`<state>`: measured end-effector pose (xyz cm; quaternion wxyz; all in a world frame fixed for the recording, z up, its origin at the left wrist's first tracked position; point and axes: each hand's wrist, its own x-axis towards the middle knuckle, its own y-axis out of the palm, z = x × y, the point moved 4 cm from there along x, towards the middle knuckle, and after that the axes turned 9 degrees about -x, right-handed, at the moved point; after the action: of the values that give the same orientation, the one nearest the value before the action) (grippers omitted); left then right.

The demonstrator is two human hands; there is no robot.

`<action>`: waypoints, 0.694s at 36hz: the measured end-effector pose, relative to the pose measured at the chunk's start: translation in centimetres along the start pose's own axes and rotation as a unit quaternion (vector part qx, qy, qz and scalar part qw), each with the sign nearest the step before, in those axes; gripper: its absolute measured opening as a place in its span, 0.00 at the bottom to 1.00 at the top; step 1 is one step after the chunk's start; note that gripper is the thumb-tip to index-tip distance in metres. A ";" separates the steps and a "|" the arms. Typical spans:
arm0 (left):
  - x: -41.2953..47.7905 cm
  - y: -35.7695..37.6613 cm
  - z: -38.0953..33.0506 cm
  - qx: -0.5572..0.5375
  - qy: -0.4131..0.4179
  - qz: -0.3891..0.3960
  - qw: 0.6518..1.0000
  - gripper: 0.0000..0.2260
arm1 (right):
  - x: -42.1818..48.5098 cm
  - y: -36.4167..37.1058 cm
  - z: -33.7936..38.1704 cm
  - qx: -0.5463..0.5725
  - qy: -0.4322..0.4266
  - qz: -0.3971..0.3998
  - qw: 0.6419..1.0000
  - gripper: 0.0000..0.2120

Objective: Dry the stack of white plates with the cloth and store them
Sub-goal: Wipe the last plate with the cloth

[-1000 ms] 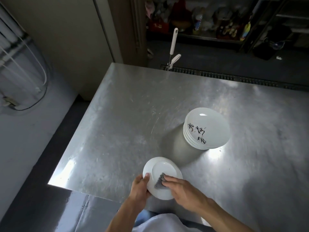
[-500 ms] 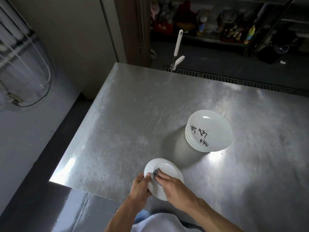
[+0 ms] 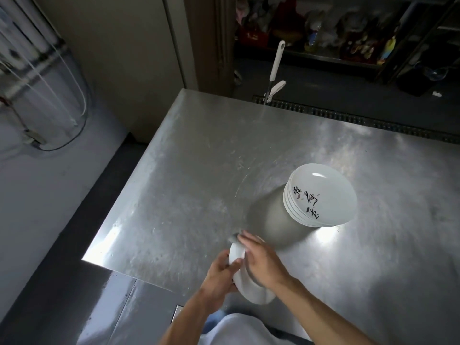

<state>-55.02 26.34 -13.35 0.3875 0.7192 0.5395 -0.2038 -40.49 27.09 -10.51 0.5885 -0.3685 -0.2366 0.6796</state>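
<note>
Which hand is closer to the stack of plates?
Right. The right hand rests on the held plate, toward the stack; the left hand grips its opposite edge, farther away.

Open room spans the left and middle of the steel table, the stack of white plates stands in the way at right, and a white-handled tool is upright beyond the far edge

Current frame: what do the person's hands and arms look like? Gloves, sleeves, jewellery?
Both bare: left hand and right hand ungloved, no rings or watch visible. Forearms uncovered to the frame edge, no sleeves showing. A white garment shows at the bottom edge.
</note>
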 end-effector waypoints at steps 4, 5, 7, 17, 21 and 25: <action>-0.2 -0.1 -0.6 -0.005 0.024 -0.004 1.000 0.09 | -0.9 0.4 0.8 0.002 -0.096 0.067 0.993 0.30; -0.2 -0.2 -0.7 -0.008 0.021 -0.004 1.000 0.08 | -0.8 0.1 0.1 0.001 -0.085 0.057 0.995 0.31; -0.2 -0.6 -0.5 -0.011 0.008 -0.007 1.000 0.07 | -0.4 -0.9 -1.4 -0.003 -0.004 0.024 1.000 0.32; -0.3 -0.4 -0.5 -0.003 -0.010 -0.003 1.000 0.08 | -0.3 -0.5 -0.9 0.012 0.012 0.004 1.000 0.36; -0.2 -0.5 -0.6 0.010 -0.009 -0.003 1.000 0.09 | -0.4 0.3 -0.2 -0.016 -0.026 0.027 0.999 0.34; -0.1 -0.7 -0.5 0.034 -0.011 0.005 0.999 0.13 | -1.4 1.2 -0.7 0.005 -0.087 0.053 0.995 0.33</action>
<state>-55.75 26.72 -13.19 0.3693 0.7324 0.5246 -0.2281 -40.66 25.43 -11.54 0.5305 -0.3175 -0.2638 0.7404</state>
